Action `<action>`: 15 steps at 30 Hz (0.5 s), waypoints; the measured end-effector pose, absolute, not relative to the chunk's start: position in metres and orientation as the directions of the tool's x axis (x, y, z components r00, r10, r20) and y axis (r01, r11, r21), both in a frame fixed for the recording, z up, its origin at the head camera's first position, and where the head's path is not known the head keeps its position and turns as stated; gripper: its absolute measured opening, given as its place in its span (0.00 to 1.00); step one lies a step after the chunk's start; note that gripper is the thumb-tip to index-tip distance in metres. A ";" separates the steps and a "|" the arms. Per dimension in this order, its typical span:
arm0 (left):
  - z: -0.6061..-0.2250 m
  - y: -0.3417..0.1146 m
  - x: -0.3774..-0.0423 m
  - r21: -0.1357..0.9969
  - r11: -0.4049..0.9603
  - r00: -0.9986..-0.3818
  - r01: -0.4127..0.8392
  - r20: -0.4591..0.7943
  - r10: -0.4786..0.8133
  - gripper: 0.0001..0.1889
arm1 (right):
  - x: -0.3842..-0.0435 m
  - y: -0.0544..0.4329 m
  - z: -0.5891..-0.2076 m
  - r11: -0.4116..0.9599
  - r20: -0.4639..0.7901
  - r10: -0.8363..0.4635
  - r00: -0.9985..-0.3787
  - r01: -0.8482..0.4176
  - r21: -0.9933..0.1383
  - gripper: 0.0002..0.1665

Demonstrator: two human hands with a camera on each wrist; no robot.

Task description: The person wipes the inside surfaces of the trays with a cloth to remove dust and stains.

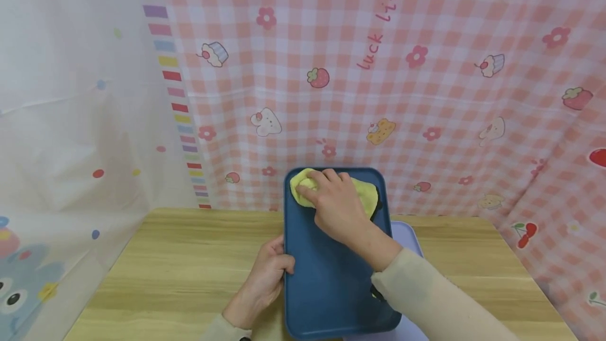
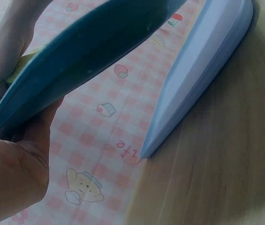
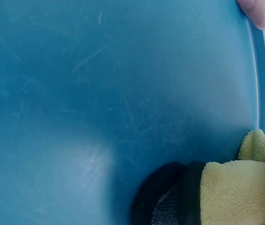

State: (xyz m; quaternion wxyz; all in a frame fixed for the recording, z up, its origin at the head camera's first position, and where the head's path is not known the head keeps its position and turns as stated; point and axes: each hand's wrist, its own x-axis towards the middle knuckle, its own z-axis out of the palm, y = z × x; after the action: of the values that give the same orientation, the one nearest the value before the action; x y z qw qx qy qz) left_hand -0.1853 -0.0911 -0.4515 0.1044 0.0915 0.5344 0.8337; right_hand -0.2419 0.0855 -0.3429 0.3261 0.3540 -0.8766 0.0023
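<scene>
A dark blue rectangular tray [image 1: 331,283] is held up off the table, tilted, its inner face towards me. My left hand [image 1: 267,272] grips its left rim, thumb on the inner side and fingers behind. Near the tray's top edge, my right hand [image 1: 337,205] holds a yellow-green cloth [image 1: 367,197] against the inner face, fingers curled into it. The right wrist view shows the fuzzy cloth [image 3: 238,192] by the rim, with light scratches on the blue surface [image 3: 99,93]. A dark band beside the cloth there is unclear.
A pale purple tray [image 1: 408,233] lies on the wooden table [image 1: 203,262] behind and to the right of the blue tray, partly hidden by it. A pink checked curtain [image 1: 303,109] hangs at the table's back edge, and a white curtain [image 1: 94,136] hangs on the left.
</scene>
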 end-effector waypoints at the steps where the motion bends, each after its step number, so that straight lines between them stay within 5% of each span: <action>1: -0.452 -0.091 -0.185 0.910 -0.408 -0.962 -0.077 0.040 0.271 0.39 | -0.242 0.086 -0.343 0.749 0.572 -0.620 -0.538 -0.622 0.227 0.29; 15: -0.452 -0.093 -0.185 0.910 -0.405 -0.964 -0.087 0.026 0.265 0.41 | -0.248 0.111 -0.342 0.760 0.574 -0.623 -0.531 -0.584 0.284 0.29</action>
State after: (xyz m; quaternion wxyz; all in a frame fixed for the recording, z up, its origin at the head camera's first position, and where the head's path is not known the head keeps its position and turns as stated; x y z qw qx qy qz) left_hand -0.1851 -0.0931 -0.4525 0.1054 0.0833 0.5350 0.8341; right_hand -0.2484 0.1109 -0.3415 0.3395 0.3450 -0.8746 -0.0286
